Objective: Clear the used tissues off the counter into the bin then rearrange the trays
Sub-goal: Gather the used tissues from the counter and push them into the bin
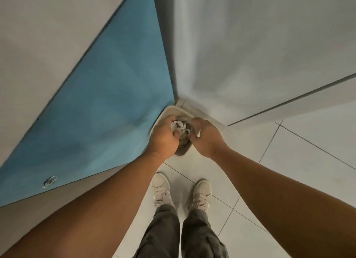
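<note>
The left hand (163,137) and right hand (207,139) each grip a crumpled wad of tissues (182,128) held between them, just above the bin (170,110)

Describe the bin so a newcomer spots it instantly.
Find the blue panel on the left. Where its lower corner meets the white wall, the bin stands under the left hand and right hand gripping tissues. Only it has a pale rounded rim.
</note>
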### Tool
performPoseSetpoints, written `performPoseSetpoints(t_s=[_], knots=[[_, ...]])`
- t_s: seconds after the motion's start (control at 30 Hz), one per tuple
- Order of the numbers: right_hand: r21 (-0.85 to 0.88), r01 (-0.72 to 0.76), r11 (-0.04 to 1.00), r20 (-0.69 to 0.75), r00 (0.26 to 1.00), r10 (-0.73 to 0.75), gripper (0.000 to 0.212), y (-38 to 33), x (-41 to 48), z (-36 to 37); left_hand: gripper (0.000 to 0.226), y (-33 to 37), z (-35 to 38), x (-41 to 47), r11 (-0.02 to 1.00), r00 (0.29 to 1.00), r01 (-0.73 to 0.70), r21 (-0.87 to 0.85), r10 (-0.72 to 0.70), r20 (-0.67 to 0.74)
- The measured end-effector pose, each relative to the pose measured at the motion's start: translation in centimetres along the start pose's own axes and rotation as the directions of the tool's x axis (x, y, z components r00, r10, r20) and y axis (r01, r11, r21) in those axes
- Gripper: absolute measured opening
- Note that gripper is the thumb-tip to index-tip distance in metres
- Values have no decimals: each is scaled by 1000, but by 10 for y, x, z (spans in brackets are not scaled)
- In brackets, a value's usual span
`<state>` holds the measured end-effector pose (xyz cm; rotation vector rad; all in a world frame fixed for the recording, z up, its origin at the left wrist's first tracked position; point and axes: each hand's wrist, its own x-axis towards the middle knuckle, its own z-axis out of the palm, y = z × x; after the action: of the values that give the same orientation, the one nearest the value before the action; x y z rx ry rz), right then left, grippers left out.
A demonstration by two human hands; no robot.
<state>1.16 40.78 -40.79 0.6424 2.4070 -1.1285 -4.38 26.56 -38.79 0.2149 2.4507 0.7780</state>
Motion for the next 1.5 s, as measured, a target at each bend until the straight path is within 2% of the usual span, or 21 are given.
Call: performPoseSetpoints(t_s=[0.17,0.37,0.53,0.73,0.83,0.93,1.1,1.33,1.5], knots=[[-85,147,985,-57,987,-153,51,-47,-56,-67,37,56,-51,-55,996,991,-85,13,86,-103],[-113,302,947,-163,934,-317,42,-110,-121,-144,46,116,-117,-123,981,957,-190,35,193,-218],[-142,455,879,-196,858,-475,42,-168,-164,-188,44,158,-186,-175,968,864,-250,12,229,-448],[-128,661,739,-187,716,-673,39,-252,-202,-209,40,166,-262,-236,962,739,-267,62,245,-627],[-121,729,674,-147,658,-738,36,-291,-217,-201,36,150,-289,-266,975,681,-212,70,199,-705],[-139,807,574,-76,570,-818,34,-324,-232,-179,35,122,-310,-295,986,633,-153,68,151,-760],[-137,867,479,110,494,-863,37,-360,-259,-119,34,51,-323,-342,1000,615,-2,24,20,-788],[-175,880,441,278,474,-836,40,-393,-290,-30,36,-39,-337,-387,976,613,219,13,-127,-780],[-232,857,460,235,508,-829,53,-430,-294,16,48,-80,-361,-390,968,681,252,-26,-196,-706]])
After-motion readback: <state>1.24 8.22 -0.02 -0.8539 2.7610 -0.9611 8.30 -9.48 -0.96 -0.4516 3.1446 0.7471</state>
